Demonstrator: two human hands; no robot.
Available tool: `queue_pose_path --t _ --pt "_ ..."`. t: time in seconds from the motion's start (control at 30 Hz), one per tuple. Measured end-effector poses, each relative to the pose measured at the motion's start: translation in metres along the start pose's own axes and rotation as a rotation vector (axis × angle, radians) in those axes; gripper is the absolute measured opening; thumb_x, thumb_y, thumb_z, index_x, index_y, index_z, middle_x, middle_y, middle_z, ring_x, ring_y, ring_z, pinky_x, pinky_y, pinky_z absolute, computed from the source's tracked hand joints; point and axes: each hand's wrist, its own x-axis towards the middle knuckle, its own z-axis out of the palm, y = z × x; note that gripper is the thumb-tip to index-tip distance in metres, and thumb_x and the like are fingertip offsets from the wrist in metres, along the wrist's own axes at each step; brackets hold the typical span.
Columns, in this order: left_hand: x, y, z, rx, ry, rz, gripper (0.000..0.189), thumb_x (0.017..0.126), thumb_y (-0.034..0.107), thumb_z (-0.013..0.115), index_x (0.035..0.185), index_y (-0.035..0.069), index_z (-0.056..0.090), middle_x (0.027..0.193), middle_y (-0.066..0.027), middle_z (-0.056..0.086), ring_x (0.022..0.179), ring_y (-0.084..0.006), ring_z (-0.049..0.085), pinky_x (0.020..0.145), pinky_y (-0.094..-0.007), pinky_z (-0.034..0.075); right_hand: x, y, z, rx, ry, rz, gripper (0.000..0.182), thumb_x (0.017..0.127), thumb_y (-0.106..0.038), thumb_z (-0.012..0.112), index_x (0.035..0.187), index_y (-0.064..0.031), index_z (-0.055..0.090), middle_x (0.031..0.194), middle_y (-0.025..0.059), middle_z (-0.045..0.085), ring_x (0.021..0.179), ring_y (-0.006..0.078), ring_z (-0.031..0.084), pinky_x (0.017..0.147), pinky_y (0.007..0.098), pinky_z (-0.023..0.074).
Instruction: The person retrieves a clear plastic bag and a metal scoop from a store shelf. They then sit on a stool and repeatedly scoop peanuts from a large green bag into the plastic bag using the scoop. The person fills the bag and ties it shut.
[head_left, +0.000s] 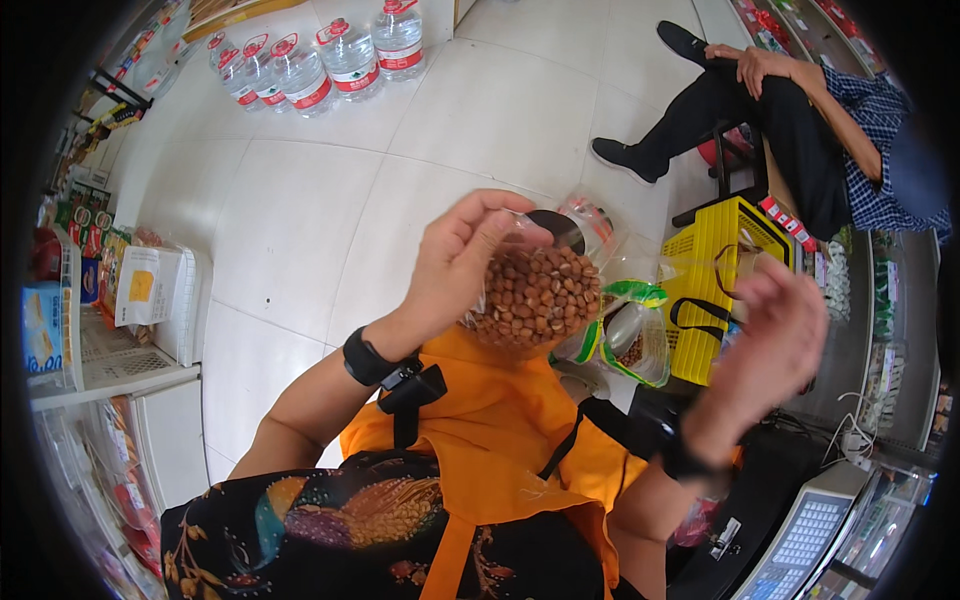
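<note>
My left hand (469, 262) grips the gathered top of a clear plastic bag filled with brown, round nuts (540, 296), held above my orange apron (510, 427). To the right, my right hand (776, 322) is raised and blurred, its fingers partly curled; thin, clear film seems to stretch between it and the bag, though its hold cannot be told. Below and right of the bag stands an open green-edged plastic sack (637, 337) with a scoop (626, 326) and more nuts inside. A dark round lid (556, 229) shows just behind my left fingers.
A yellow plastic basket (690, 300) stands right of the sack. At the upper right a person (795, 127) sits on a stool. Several large water bottles (352, 67) stand on the floor at the upper left. Shelves line both sides, and a keypad scale (806, 532) is at the lower right.
</note>
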Motion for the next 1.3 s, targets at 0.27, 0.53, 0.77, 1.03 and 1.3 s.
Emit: queue_pose_path --t 0.27,0.53,0.77,1.03,1.3 --pt "0.006 -0.002 -0.011 -0.107 -0.002 -0.028 0.020 0.104 0.021 0.046 0.113 0.004 0.050 0.100 -0.0141 0.070 0.101 -0.0269 0.067 0.090 -0.0367 0.052 -0.020 0.014 -0.269 -0.609 -0.031 0.526 0.020 0.098 -0.011 0.053 0.115 -0.0037 0.061 0.099 0.0114 0.068 0.084 0.0196 0.068 0.074 0.0336 0.0549" --pt "0.011 -0.003 -0.013 -0.047 -0.028 -0.039 0.021 0.103 0.020 0.046 0.116 0.004 0.050 0.101 -0.0158 0.070 0.103 -0.0293 0.067 0.089 -0.0373 0.052 -0.067 0.026 -0.147 -0.432 -0.181 0.588 0.033 0.095 -0.007 0.061 0.127 -0.0012 0.060 0.103 0.0104 0.069 0.093 0.0172 0.066 0.084 0.0292 0.0532" --pt "0.018 -0.007 -0.015 -0.058 -0.051 -0.103 0.028 0.103 0.022 0.048 0.124 0.003 0.049 0.104 -0.0155 0.069 0.106 -0.0278 0.066 0.090 -0.0367 0.052 -0.081 0.082 0.025 0.189 -0.391 0.477 0.037 0.096 -0.011 0.061 0.128 0.0056 0.056 0.123 0.0116 0.063 0.111 0.0159 0.059 0.094 0.0270 0.0465" --pt "0.018 -0.010 -0.021 0.090 -0.099 -0.118 0.030 0.099 0.020 0.056 0.120 -0.001 0.060 0.105 -0.0134 0.070 0.102 -0.0223 0.067 0.090 -0.0337 0.053 -0.086 0.099 0.042 0.164 -0.380 0.375 0.030 0.100 -0.017 0.054 0.118 0.0054 0.064 0.115 0.0121 0.068 0.106 0.0149 0.061 0.095 0.0259 0.0455" --pt "0.026 -0.017 -0.031 0.014 0.075 -0.264 0.020 0.093 0.018 0.066 0.099 -0.001 0.071 0.098 -0.0137 0.073 0.093 -0.0189 0.070 0.078 -0.0302 0.056 -0.083 0.115 0.028 0.153 -0.190 0.510 0.024 0.095 -0.015 0.064 0.103 0.0073 0.067 0.094 0.0126 0.072 0.086 0.0129 0.066 0.081 0.0246 0.0512"
